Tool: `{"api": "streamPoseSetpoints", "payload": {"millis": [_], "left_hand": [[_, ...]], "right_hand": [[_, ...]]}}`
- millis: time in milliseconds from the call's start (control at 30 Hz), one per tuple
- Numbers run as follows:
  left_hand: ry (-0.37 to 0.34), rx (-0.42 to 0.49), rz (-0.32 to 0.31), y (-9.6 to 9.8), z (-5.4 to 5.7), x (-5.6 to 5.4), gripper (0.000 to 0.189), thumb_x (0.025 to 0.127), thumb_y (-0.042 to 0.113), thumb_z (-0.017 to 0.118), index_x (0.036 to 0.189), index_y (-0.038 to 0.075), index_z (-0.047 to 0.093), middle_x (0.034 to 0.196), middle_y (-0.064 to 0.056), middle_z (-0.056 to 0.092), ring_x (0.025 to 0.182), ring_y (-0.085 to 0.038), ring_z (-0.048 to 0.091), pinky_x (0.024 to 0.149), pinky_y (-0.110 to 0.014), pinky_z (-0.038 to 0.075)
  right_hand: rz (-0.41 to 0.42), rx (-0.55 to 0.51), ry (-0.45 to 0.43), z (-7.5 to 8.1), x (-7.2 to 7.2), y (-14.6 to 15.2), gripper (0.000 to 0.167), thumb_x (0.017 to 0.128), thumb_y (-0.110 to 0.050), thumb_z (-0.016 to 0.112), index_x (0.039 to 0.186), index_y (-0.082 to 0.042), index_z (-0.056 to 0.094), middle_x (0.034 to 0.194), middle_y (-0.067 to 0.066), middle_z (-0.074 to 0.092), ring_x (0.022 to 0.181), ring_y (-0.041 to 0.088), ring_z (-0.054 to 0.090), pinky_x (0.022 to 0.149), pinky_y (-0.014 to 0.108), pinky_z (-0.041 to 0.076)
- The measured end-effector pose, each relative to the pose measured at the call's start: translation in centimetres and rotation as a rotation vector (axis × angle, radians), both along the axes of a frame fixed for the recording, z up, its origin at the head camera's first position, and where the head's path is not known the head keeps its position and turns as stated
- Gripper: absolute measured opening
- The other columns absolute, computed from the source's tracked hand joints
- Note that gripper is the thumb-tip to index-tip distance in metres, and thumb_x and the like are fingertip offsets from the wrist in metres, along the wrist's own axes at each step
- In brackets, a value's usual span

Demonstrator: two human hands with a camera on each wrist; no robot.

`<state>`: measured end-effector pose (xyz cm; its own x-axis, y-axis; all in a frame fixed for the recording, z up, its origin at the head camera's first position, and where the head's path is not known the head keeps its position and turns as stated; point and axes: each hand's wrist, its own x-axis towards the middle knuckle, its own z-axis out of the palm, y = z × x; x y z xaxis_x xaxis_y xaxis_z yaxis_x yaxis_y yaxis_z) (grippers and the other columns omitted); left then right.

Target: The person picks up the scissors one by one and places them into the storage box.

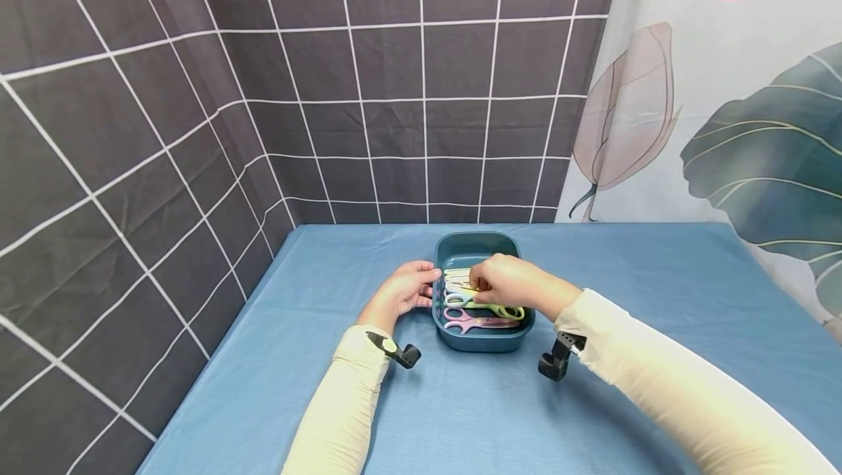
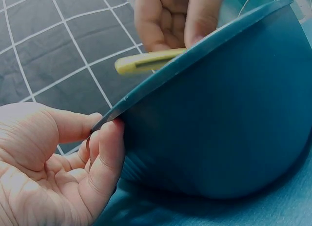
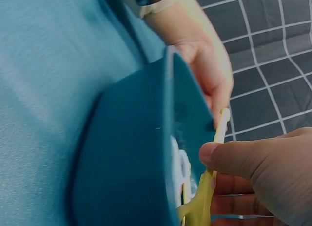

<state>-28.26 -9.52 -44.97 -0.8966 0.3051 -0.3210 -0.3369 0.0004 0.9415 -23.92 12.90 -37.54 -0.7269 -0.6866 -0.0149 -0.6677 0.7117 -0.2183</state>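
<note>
A deep teal plastic box [image 1: 480, 343] stands on the table. My left hand [image 1: 409, 289] pinches its left rim between thumb and fingers, seen closely in the left wrist view. My right hand [image 1: 509, 285] reaches over the box, its thumb and fingers pinching yellow-green scissors [image 3: 207, 187]. In the left wrist view, a blunt yellow end of these scissors [image 2: 141, 62] shows above the rim. Pink-purple scissors [image 1: 480, 323] lie at the near side inside the box. Pale, slim items [image 1: 457, 272] lie farther back, partly hidden by my right hand; their kind is unclear.
A blue cloth [image 1: 434, 416] covers the table. Dark grid-patterned cloth [image 1: 388, 124] hangs at the back and left, and a white leaf-printed cloth [image 1: 631, 109] hangs at the right. Black camera mounts [image 1: 559, 358] sit on both wrists.
</note>
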Motion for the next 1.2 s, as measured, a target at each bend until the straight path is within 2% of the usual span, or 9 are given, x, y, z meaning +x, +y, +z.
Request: {"api": "streamPoseSetpoints", "payload": {"millis": [200, 400, 533, 833, 1033, 1200], "left_hand": [[0.007, -0.007, -0.009, -0.1, 0.1, 0.1, 0.016, 0.102, 0.011, 0.059, 0.115, 0.004, 0.052, 0.081, -0.004, 0.055, 0.06, -0.01, 0.052, 0.046, -0.021, 0.052], [0.006, -0.012, -0.013, 0.0, 0.2, 0.1, 0.02, 0.103, 0.011, 0.058, 0.119, 0.003, 0.051, 0.082, -0.004, 0.056, 0.06, -0.01, 0.052, 0.046, -0.022, 0.053], [-0.001, -0.018, -0.007, 0.0, 0.2, 0.1, 0.022, 0.102, 0.011, 0.059, 0.121, 0.002, 0.052, 0.084, -0.005, 0.056, 0.061, -0.011, 0.052, 0.047, -0.022, 0.053], [-0.005, -0.018, 0.003, 0.1, 0.3, 0.2, 0.021, 0.103, 0.011, 0.059, 0.12, 0.002, 0.052, 0.082, -0.005, 0.056, 0.06, -0.01, 0.052, 0.046, -0.021, 0.053], [0.001, -0.017, 0.009, 0.1, 0.3, 0.3, 0.022, 0.102, 0.011, 0.059, 0.122, 0.002, 0.051, 0.083, -0.005, 0.055, 0.059, -0.011, 0.052, 0.046, -0.021, 0.053], [0.0, -0.014, 0.009, 0.1, 0.2, 0.2, 0.017, 0.102, 0.01, 0.059, 0.117, 0.003, 0.052, 0.081, -0.005, 0.055, 0.059, -0.011, 0.052, 0.046, -0.022, 0.052]], "right_hand": [[-0.018, 0.067, -0.009, -1.0, 0.2, -0.5, 0.018, 0.09, -0.022, 0.077, 0.082, -0.018, 0.062, 0.07, -0.008, 0.054, 0.062, 0.008, 0.047, 0.057, 0.025, 0.042], [0.024, 0.092, 0.049, -1.9, 0.2, -0.7, 0.017, 0.087, -0.019, 0.078, 0.079, -0.016, 0.063, 0.068, -0.008, 0.053, 0.06, 0.008, 0.047, 0.056, 0.026, 0.044], [0.028, 0.099, 0.043, -2.4, 0.2, -0.9, 0.015, 0.085, -0.018, 0.077, 0.08, -0.016, 0.063, 0.068, -0.007, 0.052, 0.06, 0.009, 0.047, 0.057, 0.028, 0.045], [0.056, 0.134, 0.116, -3.5, 0.2, -1.3, 0.022, 0.081, -0.018, 0.079, 0.072, -0.018, 0.059, 0.064, -0.008, 0.048, 0.058, 0.01, 0.045, 0.053, 0.03, 0.043], [0.022, 0.179, 0.098, -3.8, 0.3, -1.6, 0.022, 0.086, -0.02, 0.078, 0.074, -0.019, 0.06, 0.066, -0.008, 0.051, 0.059, 0.01, 0.046, 0.055, 0.031, 0.045], [0.016, 0.168, 0.084, -3.9, 0.2, -1.7, 0.02, 0.087, -0.02, 0.078, 0.075, -0.018, 0.062, 0.067, -0.007, 0.053, 0.061, 0.011, 0.047, 0.057, 0.031, 0.046]]}}
